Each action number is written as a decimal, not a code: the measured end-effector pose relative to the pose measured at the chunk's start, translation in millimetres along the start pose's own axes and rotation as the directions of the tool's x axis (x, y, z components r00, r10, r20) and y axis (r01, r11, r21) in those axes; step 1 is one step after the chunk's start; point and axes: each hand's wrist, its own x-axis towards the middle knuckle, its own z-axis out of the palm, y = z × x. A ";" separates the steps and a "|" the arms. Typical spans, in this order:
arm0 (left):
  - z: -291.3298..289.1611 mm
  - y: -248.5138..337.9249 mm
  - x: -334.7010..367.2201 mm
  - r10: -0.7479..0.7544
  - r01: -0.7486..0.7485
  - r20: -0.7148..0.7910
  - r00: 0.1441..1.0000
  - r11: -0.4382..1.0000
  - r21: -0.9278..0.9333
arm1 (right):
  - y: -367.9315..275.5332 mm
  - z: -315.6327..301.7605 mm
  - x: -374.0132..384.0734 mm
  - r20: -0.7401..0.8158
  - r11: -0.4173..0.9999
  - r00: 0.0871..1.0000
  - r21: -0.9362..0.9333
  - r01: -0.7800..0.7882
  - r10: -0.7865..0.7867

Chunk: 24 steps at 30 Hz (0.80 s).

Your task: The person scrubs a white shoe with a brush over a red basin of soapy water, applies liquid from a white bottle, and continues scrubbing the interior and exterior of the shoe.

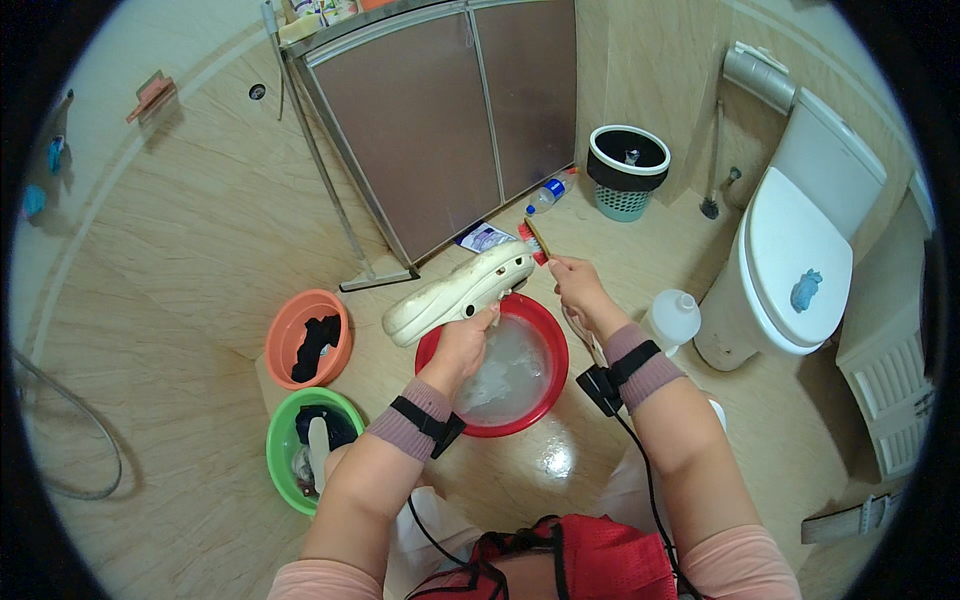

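My left hand (460, 350) is closed on a white clog (440, 298) with small holes, held tilted above the rear of a red basin (560, 384). Cloudy, sudsy water (508, 370) fills part of that basin. In my right hand (586, 292), fingers wrapped round its handle, is a scrub brush (536, 243) with red bristles and a yellowish back. Its bristles are at the right end of the clog; whether they touch it I cannot tell for sure.
Left of the basin stand an orange tub (348, 345) with dark cloth and a green tub (280, 470) with several items. A floor squeegee (378, 280) leans on the cabinet (420, 130). A bottle (546, 196), bin (622, 200), white jug (673, 318) and toilet (795, 260) are around.
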 end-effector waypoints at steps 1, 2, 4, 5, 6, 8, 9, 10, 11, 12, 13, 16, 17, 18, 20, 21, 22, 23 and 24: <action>-1.9 3.3 -1.0 0.028 -0.027 0.027 0.999 0.999 -0.029 | -2.4 -1.2 -0.4 0.061 0.967 0.977 0.143 -0.211 0.204; -2.6 5.1 0.2 0.030 -0.029 0.029 0.999 0.999 -0.028 | -14.1 -6.7 -4.3 0.142 0.872 0.910 0.263 -0.413 0.389; -2.1 8.3 4.2 0.046 -0.039 0.078 0.996 0.996 -0.084 | 6.9 -2.8 6.7 0.057 0.965 0.985 0.195 -0.173 0.165; 3.1 7.5 4.5 0.042 -0.034 0.086 0.995 0.995 -0.089 | 16.3 -4.4 10.1 -0.007 0.992 0.997 0.102 0.071 -0.071; 1.0 11.3 2.0 0.042 -0.040 0.048 0.998 0.998 -0.043 | -2.5 0.6 -0.2 0.003 0.991 0.998 0.111 0.069 -0.070; -5.1 17.5 1.0 0.049 -0.049 0.004 0.999 0.999 0.005 | -44.8 11.0 -32.0 -0.117 0.875 0.931 -0.398 0.275 -0.346; -9.9 18.9 3.1 0.076 -0.076 -0.001 0.997 0.997 0.032 | -58.1 13.3 -43.4 -0.113 0.875 0.930 -0.396 0.279 -0.348; -15.9 19.2 4.2 0.102 -0.101 -0.009 0.995 0.993 0.060 | -67.8 16.8 -53.1 -0.066 0.876 0.934 -0.374 0.304 -0.352; -18.6 17.6 4.7 0.102 -0.101 -0.009 0.995 0.993 0.057 | -71.8 16.8 -57.8 -0.021 0.876 0.934 -0.357 0.325 -0.355; -16.7 16.1 6.5 0.039 -0.039 0.002 0.999 0.999 -0.019 | -58.6 15.3 -48.7 -0.080 0.881 0.937 -0.375 0.289 -0.341; -14.8 14.5 7.7 -0.023 0.024 0.017 1.000 0.995 -0.092 | -37.1 10.0 -33.1 -0.085 0.879 0.936 -0.380 0.286 -0.342; 5.1 9.1 7.0 0.026 -0.019 0.040 0.999 0.985 -0.172 | 3.1 -12.5 -6.0 -0.039 0.988 0.999 -0.155 0.026 -0.032; 0.2 12.6 7.0 0.031 -0.025 0.032 0.999 0.986 -0.164 | -8.2 -5.1 -13.3 -0.032 0.989 0.999 -0.145 0.031 -0.036; -7.9 16.8 5.7 0.016 -0.019 -0.023 1.000 0.988 -0.151 | -32.9 5.9 -28.6 -0.056 0.960 0.991 -0.259 0.105 -0.124; -14.9 21.4 3.7 -0.003 -0.008 -0.076 0.997 0.989 -0.145 | -75.6 7.9 -58.0 -0.030 0.923 0.975 -0.331 0.196 -0.218; -15.1 23.9 5.5 0.004 -0.013 -0.051 0.999 0.984 -0.179 | -68.4 7.9 -54.7 -0.030 0.922 0.976 -0.334 0.194 -0.217; -14.7 25.0 5.9 0.012 -0.017 -0.026 1.000 0.977 -0.214 | -53.1 9.5 -46.0 -0.053 0.940 0.980 -0.296 0.170 -0.194; -9.4 22.0 8.6 0.011 -0.014 -0.013 1.000 0.975 -0.221 | -38.6 4.1 -35.1 -0.085 0.953 0.981 -0.266 0.144 -0.172; -8.0 20.0 10.7 0.014 -0.013 0.004 1.000 0.965 -0.262 | -33.8 -4.1 -23.9 -0.059 0.986 0.998 -0.164 0.004 -0.014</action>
